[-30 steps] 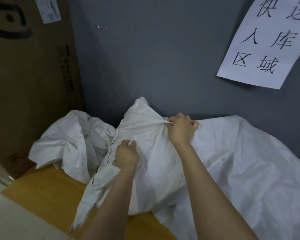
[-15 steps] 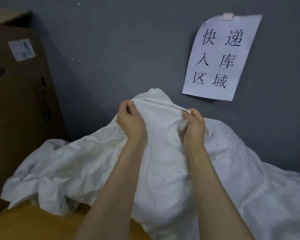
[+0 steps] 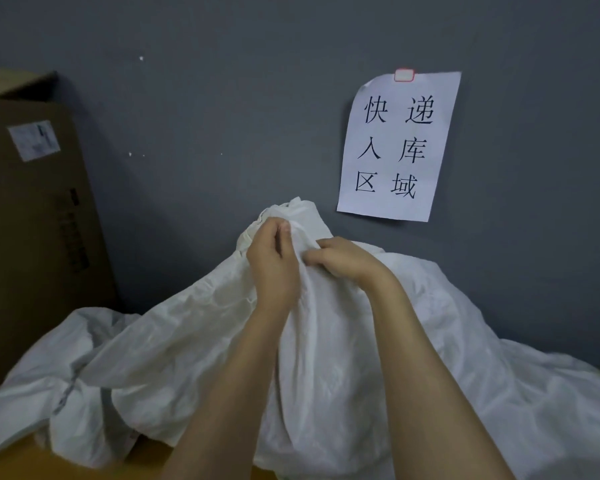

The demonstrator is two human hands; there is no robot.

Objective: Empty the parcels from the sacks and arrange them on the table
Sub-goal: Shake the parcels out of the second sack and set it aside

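- Head view: the left grip (image 3: 274, 263) is closed round the bunched top of a white woven sack (image 3: 329, 382), fingers curled into the gathered cloth.
- The right grip (image 3: 345, 259) pinches a fold of the same sack, touching the left grip.
- Judgement: both grips hold the highest point of the sack so that the body hangs below and the contents can drop toward the low end. The step in hand appears to be the lifting or shaking-out.
- The sack is raised into a peak near the grey wall (image 3: 205, 109); its lower part lies spread over the desk (image 3: 11, 467).
- No parcels are visible. Whether any are inside the sack cannot be told.
- Material: thin, matte, heavily creased cloth that folds in stiff ridges; expect it to slip unless it is bunched.
- More crumpled white sacking (image 3: 70, 344) lies to the left, with a dark stitched seam. Whether it is a separate sack cannot be told.
- The desk surface is smooth and yellow-brown, and shows only at the lower left.
- A tall brown cardboard box (image 3: 32, 244) stands at the left. A paper sign (image 3: 399, 147) hangs on the wall.
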